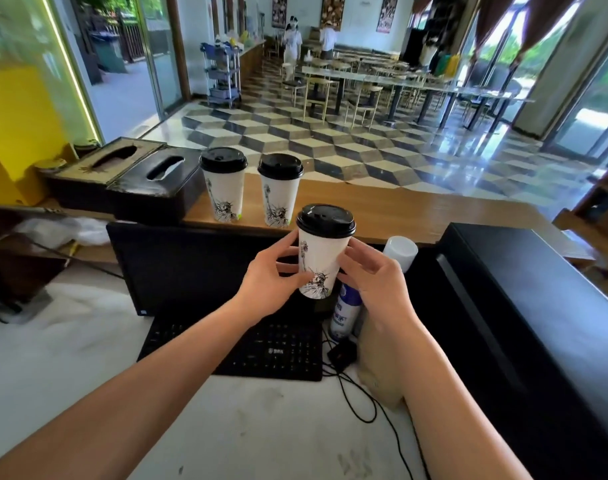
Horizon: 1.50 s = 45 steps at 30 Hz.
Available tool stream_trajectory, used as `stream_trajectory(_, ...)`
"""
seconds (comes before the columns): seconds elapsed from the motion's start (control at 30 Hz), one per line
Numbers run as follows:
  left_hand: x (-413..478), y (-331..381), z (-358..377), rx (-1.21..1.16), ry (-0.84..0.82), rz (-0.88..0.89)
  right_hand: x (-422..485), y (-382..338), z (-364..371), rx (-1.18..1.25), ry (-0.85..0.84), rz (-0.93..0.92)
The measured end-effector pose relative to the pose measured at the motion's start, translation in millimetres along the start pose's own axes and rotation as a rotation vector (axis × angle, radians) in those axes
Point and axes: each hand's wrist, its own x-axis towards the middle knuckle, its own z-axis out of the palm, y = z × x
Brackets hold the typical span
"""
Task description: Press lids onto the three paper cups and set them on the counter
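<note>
I have the third cup (321, 261) off the surface, held between both hands: my left hand (273, 275) curls its fingers (288, 245) round the cup's left side with the thumb low near the base, and my right hand (371, 271) cradles the right side, fingers bent against the paper wall. Both hands are closed on it, neither spread wide. Its black lid (326, 220) sits on the rim and looks level all round — seated, as far as I can judge from here.

What the next move turns on is this: the wooden counter (416, 209) lies beyond my fingertips and a little above them, and the cup's long axis is close to upright, leaning slightly. The other two cups, left cup (224, 192) and middle cup (280, 195), already stand lidded on the counter, up and to the left of my fingers. The bare stretch just right of the middle cup is straight ahead of the held cup, so I'd expect to lift forward and set it there; the two hands look about equally near.

Below my right fingers stands a white spray can (345, 313), with a keyboard (271, 344) under my left wrist.

Writing — each cup carries a drawing of the Statue of Liberty, no words I can read. The can's blue label has characters too small to make out.
</note>
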Motion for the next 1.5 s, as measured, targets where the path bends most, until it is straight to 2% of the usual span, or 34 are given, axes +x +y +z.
stream_trajectory(0.27,65,16,22,0.046,0.086,0.057,59,-19,-13,0.018,0.112,-0.057)
stream_trajectory(0.7,153,-26,43,0.127,0.124,-0.018,149,18,-19,-0.105,0.151,-0.011)
stream_trajectory(0.83,163,-38,48,0.115,0.144,-0.019,162,30,-22,-0.102,0.129,0.018)
stream_trajectory(1.13,164,-44,53,0.154,0.214,0.115,167,49,-25,-0.181,0.113,0.04)
stream_trajectory(1.5,158,-33,55,0.203,0.232,0.059,151,37,-21,-0.295,0.125,0.042)
